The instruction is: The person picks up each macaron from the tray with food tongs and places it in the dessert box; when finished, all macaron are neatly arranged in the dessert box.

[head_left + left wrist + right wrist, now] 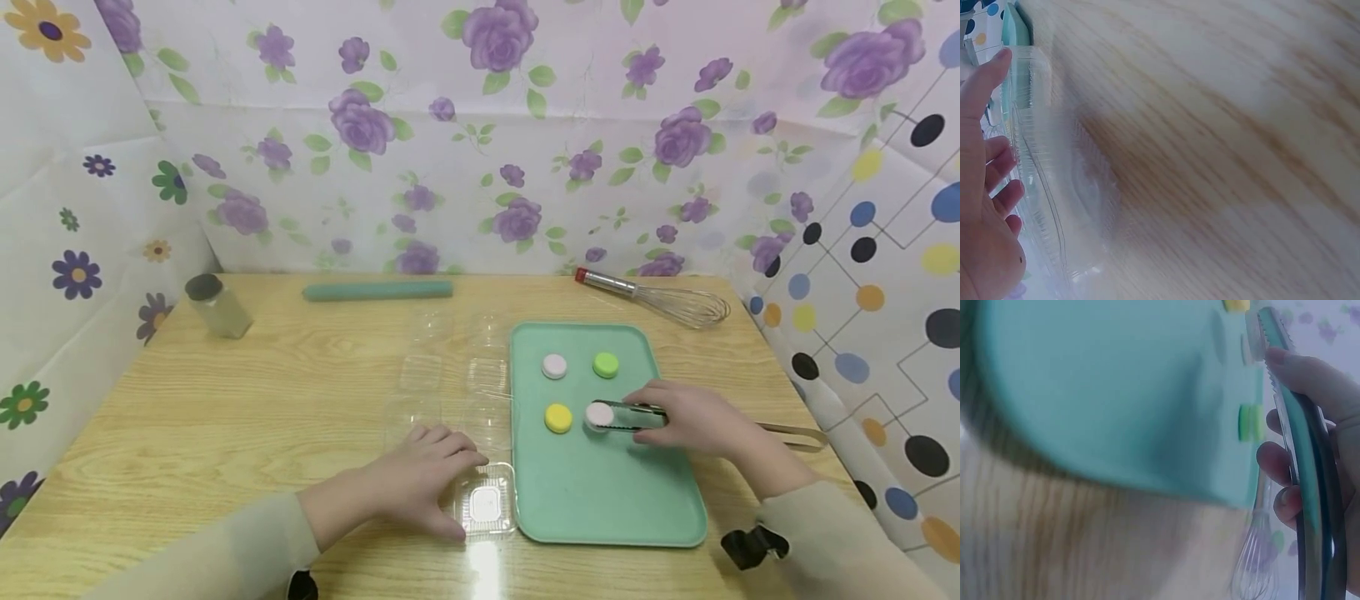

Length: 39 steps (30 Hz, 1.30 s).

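Observation:
My right hand (693,417) grips a pair of metal tongs (795,435). Between the tongs' tips is a pale pink macaron (598,416), above the green tray (611,500). On that tray lie another pale pink macaron (554,366), a green macaron (605,365) and a yellow macaron (558,418). My left hand (420,483) rests at the near end of a clear plastic container (486,504), left of the tray. In the left wrist view its thumb touches the container (1054,187) at a corner, with the other fingers loosely bent along the rim.
A whisk (667,300) lies behind the tray at the back right. At the back left are a green rolling pin (378,290) and a dark-capped jar (219,307). Patterned cloth walls (480,192) enclose the wooden table (247,408) at the back and sides.

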Each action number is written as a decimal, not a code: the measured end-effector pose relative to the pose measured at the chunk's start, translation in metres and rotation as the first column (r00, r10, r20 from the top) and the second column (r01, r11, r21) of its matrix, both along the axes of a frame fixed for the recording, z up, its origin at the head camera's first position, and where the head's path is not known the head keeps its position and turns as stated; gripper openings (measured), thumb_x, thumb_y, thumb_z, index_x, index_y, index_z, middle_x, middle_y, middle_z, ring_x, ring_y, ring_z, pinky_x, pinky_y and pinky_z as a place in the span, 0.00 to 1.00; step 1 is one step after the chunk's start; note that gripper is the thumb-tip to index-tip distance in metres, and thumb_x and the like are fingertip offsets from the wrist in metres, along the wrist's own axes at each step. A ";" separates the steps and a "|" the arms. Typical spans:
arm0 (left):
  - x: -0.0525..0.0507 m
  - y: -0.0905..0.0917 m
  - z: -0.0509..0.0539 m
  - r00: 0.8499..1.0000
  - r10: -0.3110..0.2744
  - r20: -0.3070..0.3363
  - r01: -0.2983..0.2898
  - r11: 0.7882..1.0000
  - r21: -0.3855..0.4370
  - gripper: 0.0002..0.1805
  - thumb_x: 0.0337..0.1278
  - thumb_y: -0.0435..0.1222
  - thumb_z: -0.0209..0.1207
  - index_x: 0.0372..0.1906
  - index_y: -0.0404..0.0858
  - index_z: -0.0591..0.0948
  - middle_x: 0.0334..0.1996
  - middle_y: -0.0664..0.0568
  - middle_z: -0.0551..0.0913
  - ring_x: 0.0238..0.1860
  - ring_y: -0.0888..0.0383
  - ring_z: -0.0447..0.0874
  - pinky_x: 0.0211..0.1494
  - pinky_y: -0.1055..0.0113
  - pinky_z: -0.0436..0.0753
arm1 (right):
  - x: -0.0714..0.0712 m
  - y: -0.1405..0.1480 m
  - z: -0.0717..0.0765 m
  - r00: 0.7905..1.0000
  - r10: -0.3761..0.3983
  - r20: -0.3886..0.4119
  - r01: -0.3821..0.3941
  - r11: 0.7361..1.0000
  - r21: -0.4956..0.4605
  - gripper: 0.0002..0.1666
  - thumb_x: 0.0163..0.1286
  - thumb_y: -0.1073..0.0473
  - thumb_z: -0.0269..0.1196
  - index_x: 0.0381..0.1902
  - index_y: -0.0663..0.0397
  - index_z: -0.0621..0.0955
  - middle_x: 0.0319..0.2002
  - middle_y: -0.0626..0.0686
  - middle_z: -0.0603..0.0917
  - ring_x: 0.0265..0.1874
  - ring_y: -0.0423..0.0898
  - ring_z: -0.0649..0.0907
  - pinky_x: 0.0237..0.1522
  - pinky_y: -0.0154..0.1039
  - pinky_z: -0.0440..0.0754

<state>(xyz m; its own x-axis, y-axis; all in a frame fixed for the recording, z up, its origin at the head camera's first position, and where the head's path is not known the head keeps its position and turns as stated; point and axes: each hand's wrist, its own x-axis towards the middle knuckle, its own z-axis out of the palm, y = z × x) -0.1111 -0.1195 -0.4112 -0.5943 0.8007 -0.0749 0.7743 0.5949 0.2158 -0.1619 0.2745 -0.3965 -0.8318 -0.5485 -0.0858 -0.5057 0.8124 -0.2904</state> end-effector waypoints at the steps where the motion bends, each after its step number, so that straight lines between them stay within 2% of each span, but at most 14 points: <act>1: 0.000 0.000 0.000 1.000 0.000 0.002 0.000 1.000 0.001 0.47 0.35 0.65 0.64 0.64 0.46 0.69 0.57 0.58 0.70 0.56 0.57 0.64 0.57 0.58 0.64 | 0.000 -0.003 0.001 1.000 0.011 0.004 -0.011 1.000 -0.008 0.26 0.55 0.45 0.69 0.52 0.46 0.80 0.41 0.43 0.80 0.27 0.35 0.74 0.27 0.33 0.73; 6: 0.001 0.000 0.000 1.000 0.002 0.015 -0.002 1.000 0.011 0.48 0.35 0.64 0.64 0.64 0.46 0.69 0.55 0.59 0.70 0.55 0.58 0.64 0.57 0.59 0.64 | 0.006 -0.022 0.012 0.997 0.070 0.043 -0.067 0.996 -0.059 0.26 0.56 0.46 0.69 0.52 0.46 0.80 0.40 0.42 0.79 0.24 0.33 0.71 0.25 0.31 0.71; 11: 0.000 0.000 -0.002 1.000 0.003 0.020 -0.004 1.000 0.025 0.48 0.34 0.65 0.65 0.64 0.47 0.69 0.54 0.60 0.71 0.54 0.59 0.65 0.56 0.59 0.64 | 0.012 -0.047 0.020 0.980 0.183 0.077 -0.172 0.976 -0.132 0.25 0.57 0.46 0.68 0.52 0.46 0.80 0.42 0.44 0.79 0.24 0.36 0.72 0.25 0.30 0.71; 16: 0.000 -0.001 -0.003 1.000 0.004 0.014 -0.004 0.999 0.032 0.47 0.33 0.65 0.65 0.64 0.49 0.70 0.53 0.60 0.71 0.54 0.59 0.65 0.56 0.60 0.64 | 0.020 -0.070 0.019 0.954 0.286 0.090 -0.266 0.947 -0.182 0.25 0.58 0.46 0.67 0.53 0.43 0.79 0.41 0.41 0.79 0.23 0.35 0.73 0.26 0.29 0.72; 22: 0.000 -0.001 -0.002 1.000 0.010 0.023 -0.011 1.000 0.026 0.47 0.33 0.65 0.65 0.64 0.47 0.70 0.54 0.60 0.71 0.55 0.59 0.65 0.56 0.59 0.64 | 0.028 -0.091 0.018 0.934 0.346 0.087 -0.323 0.924 -0.207 0.23 0.57 0.46 0.68 0.51 0.42 0.80 0.41 0.41 0.78 0.22 0.31 0.71 0.26 0.27 0.72; 25: 0.000 -0.001 -0.002 1.000 0.012 0.018 -0.012 1.000 0.026 0.48 0.33 0.65 0.65 0.64 0.47 0.71 0.55 0.60 0.72 0.55 0.59 0.65 0.56 0.58 0.65 | 0.030 -0.100 0.015 0.930 0.358 0.086 -0.338 0.922 -0.187 0.24 0.57 0.46 0.68 0.51 0.42 0.80 0.40 0.40 0.78 0.22 0.31 0.71 0.27 0.28 0.73; 32: -0.001 -0.002 -0.002 1.000 0.016 0.018 -0.016 0.999 0.029 0.48 0.33 0.65 0.65 0.64 0.47 0.71 0.55 0.61 0.72 0.55 0.59 0.65 0.56 0.60 0.65 | 0.037 -0.116 0.009 0.924 0.379 0.047 -0.374 0.923 -0.091 0.25 0.56 0.44 0.68 0.51 0.42 0.80 0.42 0.39 0.78 0.33 0.35 0.77 0.34 0.32 0.77; 39: 0.000 -0.002 -0.001 1.000 0.005 0.007 -0.005 0.999 0.047 0.46 0.33 0.63 0.66 0.62 0.46 0.72 0.53 0.62 0.72 0.53 0.60 0.65 0.53 0.62 0.65 | 0.041 -0.123 0.006 0.928 0.372 -0.001 -0.372 0.928 -0.024 0.26 0.54 0.43 0.69 0.50 0.42 0.80 0.41 0.38 0.77 0.33 0.35 0.78 0.31 0.32 0.78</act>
<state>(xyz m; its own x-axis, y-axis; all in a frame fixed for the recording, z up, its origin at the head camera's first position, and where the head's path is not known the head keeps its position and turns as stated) -0.1106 -0.1218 -0.4126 -0.5981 0.8004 -0.0417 0.7696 0.5881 0.2488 -0.1213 0.1518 -0.3902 -0.5676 -0.8201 -0.0721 -0.7690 0.5594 -0.3095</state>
